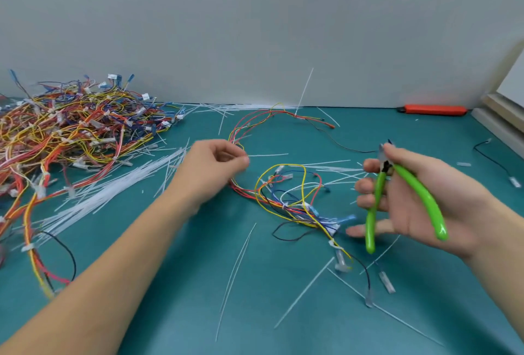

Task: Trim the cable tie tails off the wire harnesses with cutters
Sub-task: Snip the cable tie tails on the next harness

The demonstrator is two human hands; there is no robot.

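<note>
A wire harness [286, 198] of red, yellow, blue and white wires lies spread across the middle of the green mat. My left hand [215, 162] grips a bundle of its wires near the upper loop. One white cable tie tail [304, 91] stands up from the harness far end by the wall. My right hand [419, 201] holds green-handled cutters [397, 198], handles spread, jaws pointing up and away from the harness.
A large heap of harnesses [71, 133] fills the left of the mat. Cut white tie tails [107, 193] lie scattered beside it and across the front. An orange knife [433, 109] lies by the wall at right. A black wire [496, 162] lies near the right edge.
</note>
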